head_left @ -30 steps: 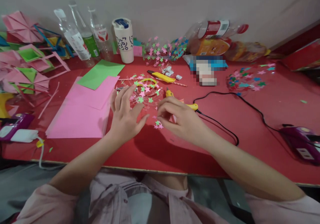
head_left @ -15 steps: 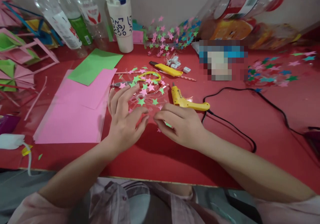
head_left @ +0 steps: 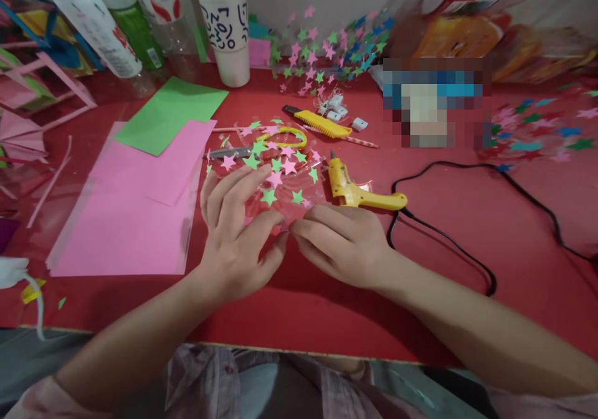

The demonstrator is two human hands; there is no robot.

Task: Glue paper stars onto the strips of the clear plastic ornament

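A clear plastic piece dotted with pink and green paper stars (head_left: 276,179) lies in front of me on the red table. My left hand (head_left: 236,229) reaches over its left side, long fingers curved across it. The left thumb and forefinger close around its near edge. My right hand (head_left: 346,241) has its fingers pinched together on the same edge, close to the left fingertips. What exactly sits between the fingertips is partly hidden. Just beyond the right hand lies a yellow glue gun (head_left: 359,192). Yellow-handled scissors (head_left: 284,136) are partly covered by the starred plastic.
Pink paper (head_left: 126,220) and green paper (head_left: 175,114) lie at left. A yellow cutter (head_left: 322,123) is behind the scissors. Bottles (head_left: 100,27) and a white tumbler (head_left: 228,27) stand at the back. The glue gun's black cord (head_left: 443,238) loops across the right side.
My view has shifted slightly. The right fingers have drawn closer together and nearer the left fingertips; the left thumb and forefinger are a little further apart. The starred plastic stays between the hands.
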